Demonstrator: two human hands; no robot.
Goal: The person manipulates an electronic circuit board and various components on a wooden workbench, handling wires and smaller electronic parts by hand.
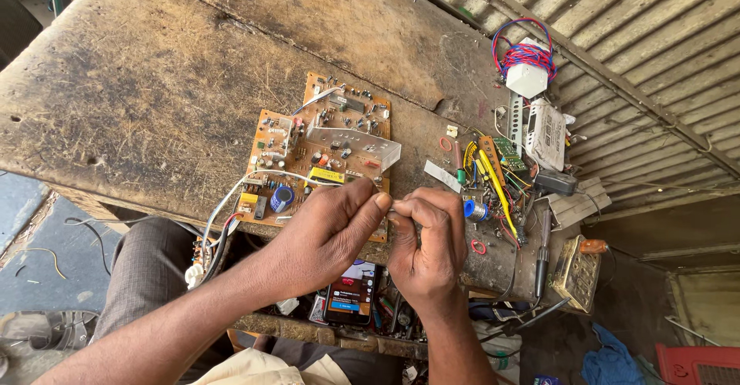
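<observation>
Both my hands meet near the bench edge: left hand (331, 227) pinches a white wire (231, 192) shut; right hand (424, 235) is fisted around something I cannot tell, beside the circuit board (324, 146).

Worn wooden bench (154, 84) (deeply scratched) carries a circuit board (324, 150).

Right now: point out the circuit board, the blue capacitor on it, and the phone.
circuit board (339, 134), head view, on its orange-brown face near the middle.
blue capacitor (282, 198), head view, on its round top.
phone (351, 294), head view, on the lit screen below the hands.
</observation>
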